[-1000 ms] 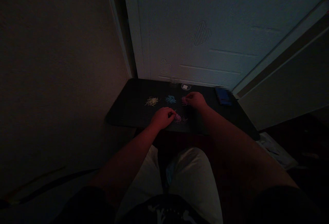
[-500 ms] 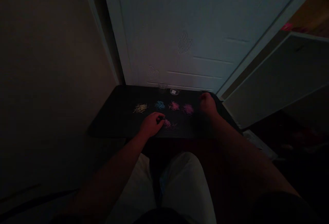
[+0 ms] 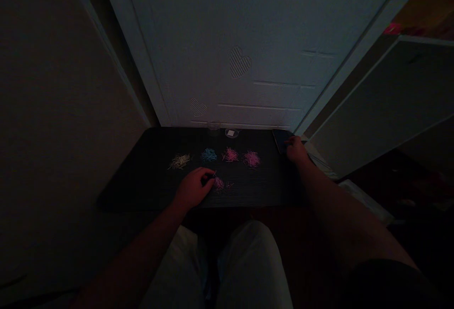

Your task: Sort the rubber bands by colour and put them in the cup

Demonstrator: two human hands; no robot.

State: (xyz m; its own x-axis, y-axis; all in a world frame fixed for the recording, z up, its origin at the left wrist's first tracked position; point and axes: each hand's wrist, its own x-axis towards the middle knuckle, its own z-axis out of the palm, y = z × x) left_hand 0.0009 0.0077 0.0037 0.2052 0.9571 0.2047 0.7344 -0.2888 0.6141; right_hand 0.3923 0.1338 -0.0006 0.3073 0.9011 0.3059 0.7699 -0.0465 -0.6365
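The scene is dim. My left hand (image 3: 193,187) rests on the dark table with fingers curled and thumb and forefinger brought together at a small purple pile of thin sticks (image 3: 219,184); what sits between the fingertips is too small to make out. At the table's far right corner, my right hand (image 3: 296,150) has its bent fingers on the right edge of a dark flat phone (image 3: 281,140). Behind the purple pile lie separate heaps of thin sticks: pale yellow (image 3: 180,161), blue (image 3: 209,154), pink (image 3: 230,154) and magenta (image 3: 252,159).
A clear round container (image 3: 213,129) and a clear shallow lid or dish (image 3: 231,133) with a white label stand at the back of the table (image 3: 142,176). A white door panel (image 3: 198,54) with heart reliefs rises behind. My knees are below the front edge.
My right hand has moved rightward to the phone, which is now visible. My left hand stays by the purple pile. The view has shifted, so the table appears lower and further left.
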